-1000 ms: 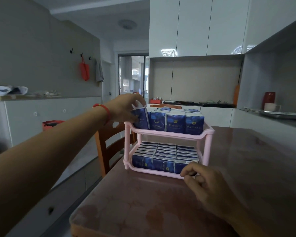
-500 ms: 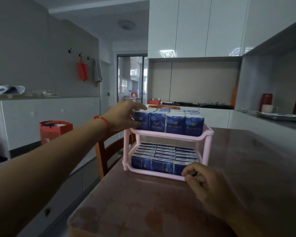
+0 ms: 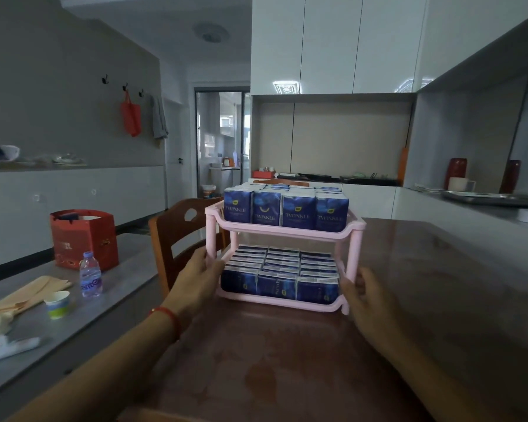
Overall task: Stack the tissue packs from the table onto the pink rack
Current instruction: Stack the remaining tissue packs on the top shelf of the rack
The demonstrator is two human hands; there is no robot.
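I see the pink rack (image 3: 287, 233) standing on the brown table (image 3: 424, 300), both of its 2 tiers filled with blue tissue packs (image 3: 284, 210). My left hand (image 3: 197, 278) holds the rack's left front post, and my right hand (image 3: 368, 295) rests against its right front corner. A wooden chair (image 3: 177, 236) stands just left.
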